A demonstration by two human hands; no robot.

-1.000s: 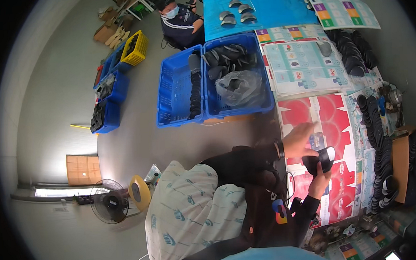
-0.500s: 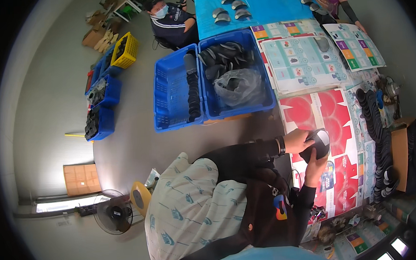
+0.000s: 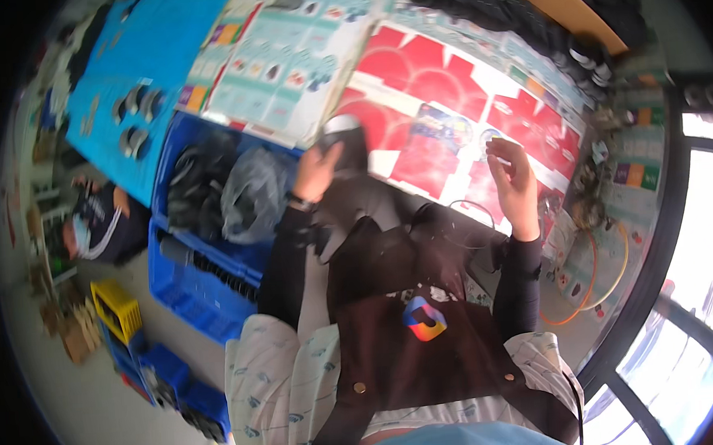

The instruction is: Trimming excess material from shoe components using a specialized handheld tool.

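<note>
My left hand (image 3: pixel 315 176), a dark band on its wrist, is closed on a black curved piece with a pale patch (image 3: pixel 351 149), held at the near edge of the table beside the blue crate; motion blur hides its exact kind. Over the red printed sheets (image 3: pixel 421 74) hovers my right hand (image 3: pixel 514 184), open, its fingers loosely bent and nothing visible in them. Below it a dark thin cable (image 3: pixel 475 208) loops at the table edge.
A blue crate (image 3: pixel 160 164) at left holds black curved pieces (image 3: pixel 201 178) and a clear plastic bag (image 3: pixel 254 191). Beyond lies a blue-covered table (image 3: pixel 150 48) with several curved pieces. A seated co-worker (image 3: pixel 110 219) is at far left. A cardboard box (image 3: pixel 575 9) stands at the back right.
My view has swung, so the table now lies ahead. My right hand has let go of the black piece and moved off to the right; my left hand keeps it, now nearer the crate.
</note>
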